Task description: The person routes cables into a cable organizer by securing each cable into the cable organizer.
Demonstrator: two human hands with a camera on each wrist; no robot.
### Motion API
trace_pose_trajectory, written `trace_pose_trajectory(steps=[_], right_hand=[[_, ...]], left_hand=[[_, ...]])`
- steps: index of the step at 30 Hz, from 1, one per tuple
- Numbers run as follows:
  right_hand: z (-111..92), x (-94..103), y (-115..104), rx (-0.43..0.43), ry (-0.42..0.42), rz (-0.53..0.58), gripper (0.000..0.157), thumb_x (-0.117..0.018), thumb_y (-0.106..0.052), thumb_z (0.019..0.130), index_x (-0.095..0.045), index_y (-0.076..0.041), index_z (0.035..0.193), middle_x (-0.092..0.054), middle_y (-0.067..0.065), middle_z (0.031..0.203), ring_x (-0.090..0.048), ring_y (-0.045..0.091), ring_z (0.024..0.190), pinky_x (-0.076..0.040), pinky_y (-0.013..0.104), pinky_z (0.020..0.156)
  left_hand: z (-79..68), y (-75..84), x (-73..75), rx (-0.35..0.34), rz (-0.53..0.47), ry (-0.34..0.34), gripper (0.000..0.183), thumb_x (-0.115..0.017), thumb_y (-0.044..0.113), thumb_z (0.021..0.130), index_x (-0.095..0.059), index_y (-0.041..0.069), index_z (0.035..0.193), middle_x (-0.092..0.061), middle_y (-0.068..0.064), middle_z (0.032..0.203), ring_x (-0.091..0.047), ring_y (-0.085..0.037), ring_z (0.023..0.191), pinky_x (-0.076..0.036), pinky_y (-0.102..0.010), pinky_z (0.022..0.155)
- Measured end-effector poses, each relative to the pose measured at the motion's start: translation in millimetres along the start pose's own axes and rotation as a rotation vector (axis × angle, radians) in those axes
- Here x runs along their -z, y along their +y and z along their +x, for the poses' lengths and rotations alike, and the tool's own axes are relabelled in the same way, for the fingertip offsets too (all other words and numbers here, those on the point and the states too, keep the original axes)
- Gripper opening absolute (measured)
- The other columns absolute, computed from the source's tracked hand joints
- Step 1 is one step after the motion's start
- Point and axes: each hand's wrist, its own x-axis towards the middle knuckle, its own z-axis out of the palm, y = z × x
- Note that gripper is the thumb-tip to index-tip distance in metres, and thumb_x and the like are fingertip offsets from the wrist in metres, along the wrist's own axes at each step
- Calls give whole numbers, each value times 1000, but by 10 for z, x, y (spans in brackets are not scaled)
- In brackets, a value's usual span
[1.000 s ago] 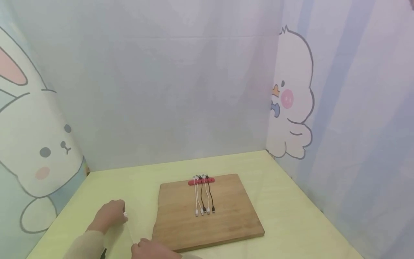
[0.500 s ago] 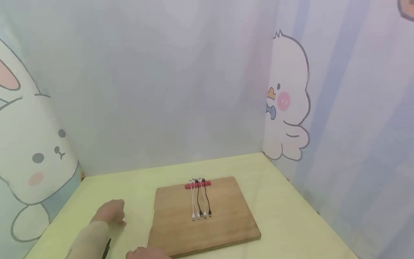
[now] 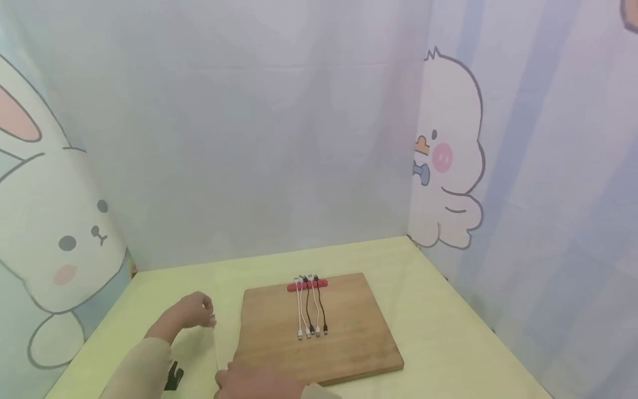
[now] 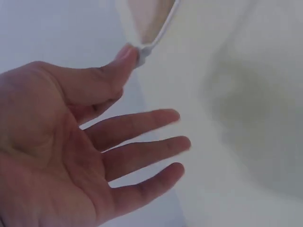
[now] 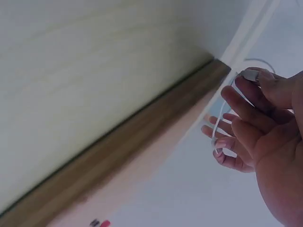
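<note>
A white charging cable (image 3: 216, 349) stretches between my two hands, left of the wooden board. My left hand (image 3: 194, 310) pinches one connector (image 4: 141, 56) between thumb and index finger; its other fingers are spread loosely in the left wrist view. Near the board's front left corner, my right hand (image 3: 259, 381) holds the cable's other end. In the right wrist view the thumb and index finger pinch that white connector (image 5: 250, 74). On the wooden board (image 3: 359, 332), several white and black cables (image 3: 300, 316) lie side by side, their upper ends in a red cable holder (image 3: 324, 283).
A black object (image 3: 173, 377) of unclear kind lies beside my left sleeve (image 3: 139, 368). The pale yellow tabletop (image 3: 448, 343) surrounds the board. Curtains with a rabbit (image 3: 65, 266) and a chick-like figure (image 3: 451, 166) enclose the table's sides and back.
My left hand has moved right and slightly away from me, toward the board. The right hand has also shifted right, over the board's front left corner. Both still hold the white cable.
</note>
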Motion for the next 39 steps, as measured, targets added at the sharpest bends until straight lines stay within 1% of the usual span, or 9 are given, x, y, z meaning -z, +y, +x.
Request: trace_pose_trajectory(steps=[2,6,9,13,15,19,24,32,39], right_hand=[[-91,64,76,46,108,-162,11,-58,-53,90,-66,-45,92,-55,-22,85,-44,-6,76,-37,13,74],[-348,158,212,-74,180,-121,16,-59,-55,90,-69,-42,91,-61,-19,100,-53,-2,96,-43,27,100],[-554,193,288,-214,145,-67,27,-58,-59,89,-70,-37,99,-61,-16,116,-54,3,114,-34,47,115],[-829,198,434,-337,106,-175,19,-66,-43,89,-70,-34,105,-62,-15,118,-57,5,116,-35,49,115],[-967,184,520,-383,105,-245,19,-69,-30,89,-71,-33,108,-64,-13,116,-60,8,112,-40,49,111],[-1189,127,670,-467,146,-270,15,-69,-25,89,-73,-31,102,-64,-10,105,-62,10,102,-43,51,108],[-1413,26,834,-515,197,-266,12,-69,-20,89,-74,-28,96,-63,-8,96,-62,11,96,-43,53,107],[-1566,-119,1004,-561,171,-292,15,-73,-11,81,-72,-25,78,-62,-8,80,-60,11,79,-36,62,109],[-1609,-189,1035,-534,181,-338,16,-73,-15,80,-72,-30,75,-63,-11,77,-58,9,77,-49,45,96]], left_hand=[[9,197,79,-50,-9,44,17,-71,15,86,-56,6,83,-60,-5,81,-53,-20,74,-44,-34,62],[44,660,156,-134,-80,118,18,-71,14,86,-55,6,85,-67,-6,88,-61,-17,75,-46,-32,61],[67,1007,153,-191,-169,158,17,-71,14,87,-57,5,89,-72,-8,93,-66,-16,78,-49,-32,62],[162,1469,77,-255,-228,202,17,-71,17,88,-64,9,101,-73,-7,97,-69,-18,84,-54,-34,67],[233,1682,9,-289,-211,238,17,-71,19,89,-67,13,105,-73,-4,97,-69,-19,88,-56,-36,73],[395,1982,-156,-348,-153,333,11,-71,21,90,-70,18,100,-72,1,95,-67,-16,88,-56,-37,76],[601,2156,-378,-361,-117,391,7,-70,21,90,-69,21,97,-70,3,91,-63,-12,74,-51,-31,65],[902,2202,-709,-325,-213,382,5,-71,17,89,-70,17,93,-70,0,87,-63,-14,72,-49,-29,58],[1034,2191,-834,-316,-18,427,4,-74,20,86,-72,18,88,-71,3,84,-64,-14,74,-53,-38,70]])
